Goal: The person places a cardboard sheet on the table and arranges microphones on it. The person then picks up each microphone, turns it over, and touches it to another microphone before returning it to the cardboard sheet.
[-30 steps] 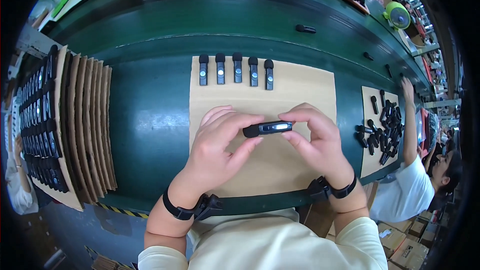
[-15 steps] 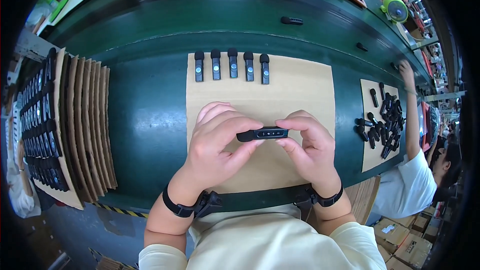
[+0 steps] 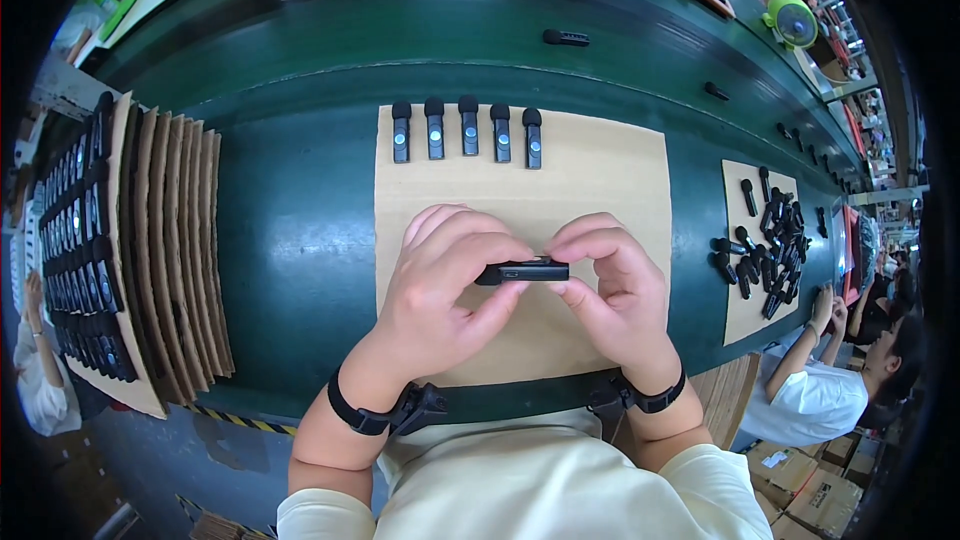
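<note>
A small black wireless microphone with a foam tip lies level between my two hands, over a tan cardboard sheet. My left hand pinches its foam end between thumb and fingers. At the opposite end, the thumb and index finger of my right hand close on the plain black body. A narrow side with a small slot faces up. Beyond my hands, several similar microphones stand in a row along the sheet's far edge, foam tips pointing away, each with a lit round spot.
Cardboard layers stand at the left beside a board of microphones. To the right, a second cardboard sheet bears a microphone heap. A co-worker sits beyond it. Single microphones lie on the green belt.
The microphone in my hands has rolled, from its face with small marks to its slotted side. Microphones on the belt have shifted left. The co-worker's outstretched arm has drawn back.
</note>
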Demonstrator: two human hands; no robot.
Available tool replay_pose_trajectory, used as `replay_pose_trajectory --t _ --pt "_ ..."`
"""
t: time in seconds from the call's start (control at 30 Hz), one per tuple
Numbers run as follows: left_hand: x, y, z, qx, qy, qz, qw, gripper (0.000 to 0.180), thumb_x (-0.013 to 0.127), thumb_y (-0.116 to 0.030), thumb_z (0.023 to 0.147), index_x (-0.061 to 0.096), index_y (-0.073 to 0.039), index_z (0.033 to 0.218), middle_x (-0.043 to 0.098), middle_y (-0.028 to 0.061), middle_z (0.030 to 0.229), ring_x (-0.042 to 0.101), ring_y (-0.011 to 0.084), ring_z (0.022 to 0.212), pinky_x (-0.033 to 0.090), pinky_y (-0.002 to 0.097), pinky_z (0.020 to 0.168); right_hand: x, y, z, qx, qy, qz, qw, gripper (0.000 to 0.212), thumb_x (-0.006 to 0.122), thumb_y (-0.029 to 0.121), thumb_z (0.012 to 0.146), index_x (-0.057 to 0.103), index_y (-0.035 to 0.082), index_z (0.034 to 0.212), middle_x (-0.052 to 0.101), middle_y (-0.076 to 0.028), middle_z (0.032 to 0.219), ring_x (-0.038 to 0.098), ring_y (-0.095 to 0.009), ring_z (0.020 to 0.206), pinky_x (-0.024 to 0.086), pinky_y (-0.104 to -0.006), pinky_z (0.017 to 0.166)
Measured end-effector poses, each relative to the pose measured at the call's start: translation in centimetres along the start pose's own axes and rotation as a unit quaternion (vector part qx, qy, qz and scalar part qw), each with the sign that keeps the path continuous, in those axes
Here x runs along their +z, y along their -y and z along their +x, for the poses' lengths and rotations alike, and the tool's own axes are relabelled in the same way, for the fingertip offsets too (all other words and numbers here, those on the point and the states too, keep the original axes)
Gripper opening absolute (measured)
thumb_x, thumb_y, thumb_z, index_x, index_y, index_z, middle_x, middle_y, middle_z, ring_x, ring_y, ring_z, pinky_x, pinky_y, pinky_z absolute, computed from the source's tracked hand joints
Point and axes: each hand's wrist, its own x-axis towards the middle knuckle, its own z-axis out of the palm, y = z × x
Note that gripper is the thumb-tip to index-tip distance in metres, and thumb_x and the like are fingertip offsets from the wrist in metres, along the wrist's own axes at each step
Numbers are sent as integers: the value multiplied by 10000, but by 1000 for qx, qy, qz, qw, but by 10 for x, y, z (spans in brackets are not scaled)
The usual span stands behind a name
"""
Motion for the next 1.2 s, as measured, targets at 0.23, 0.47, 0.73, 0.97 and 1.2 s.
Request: replay_pose_trajectory --t 0.23,0.47,0.73,0.97,1.2 --pt "4 3 -3 -43 33 63 997 328 783 -93 690 643 -75 986 612 82 1016 579 283 988 414 415 916 -3 8 14 -77 55 -126 988 242 673 -65 800 612 -6 1026 636 -135 1016 615 -227 953 493 -312 853" --pt "9 7 -10 -78 94 215 969 399 806 -140 668 641 -71 1024 578 121 1161 529 309 1116 398 439 964 -33 -5 43 -19 48 -232 971 264 687 -48 797 617 3 1046 663 -110 1012 650 -208 911 516 -292 795" --pt "7 8 -11 -98 147 247 953 432 828 -156 628 680 -76 1026 583 111 1197 520 305 1154 405 431 982 -52 -48 56 -113 36 -393 912 232 674 -59 779 607 7 990 644 -119 1055 646 -269 933 530 -334 774" --pt "7 9 -11 -109 149 247 951 430 829 -157 624 685 -77 1021 582 111 1202 521 302 1152 405 431 984 -47 -53 49 -96 104 -405 903 179 671 -48 761 582 13 904 610 -130 1092 621 -322 949 526 -384 769" --pt "7 11 -11 -108 153 250 950 427 830 -165 628 687 -79 1021 580 109 1208 516 301 1158 404 435 987 -49 -64 63 -121 87 -430 891 154 681 -24 773 591 15 891 602 -126 1104 623 -319 936 524 -384 762"
